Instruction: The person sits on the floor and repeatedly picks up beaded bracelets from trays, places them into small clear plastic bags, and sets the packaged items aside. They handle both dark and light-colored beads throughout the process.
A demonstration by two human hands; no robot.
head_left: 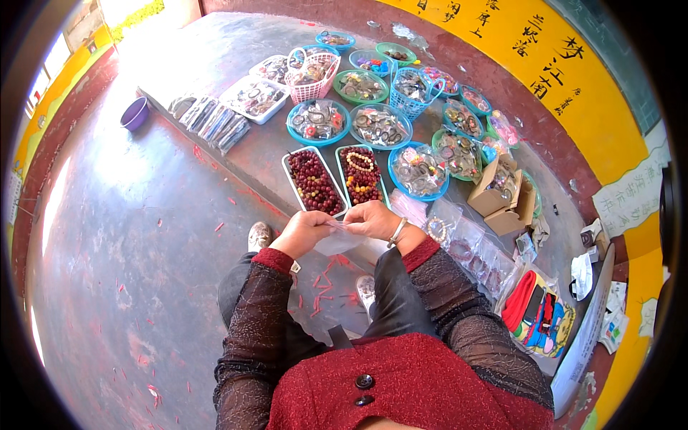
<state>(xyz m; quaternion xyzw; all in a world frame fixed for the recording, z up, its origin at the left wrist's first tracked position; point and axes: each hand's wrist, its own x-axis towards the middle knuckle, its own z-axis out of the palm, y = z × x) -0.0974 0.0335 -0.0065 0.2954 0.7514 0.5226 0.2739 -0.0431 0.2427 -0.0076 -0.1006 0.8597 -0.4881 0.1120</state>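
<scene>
Near the middle of the frame, the left hand [304, 231] and the right hand [373, 218] each have their grip pinched on a small clear plastic bag [338, 240], held between them above the knees. Just above the hands, two rectangular trays of dark red beads [312, 183] lie on the ground sheet [272, 154], with round blue bowls of bangles [418, 170] toward the upper right

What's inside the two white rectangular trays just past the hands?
Left tray: dark red bead bracelets. Right tray: dark red, orange and cream beads. Bracelets cover the tray bottoms; the right hand covers the right tray's near edge.
</scene>
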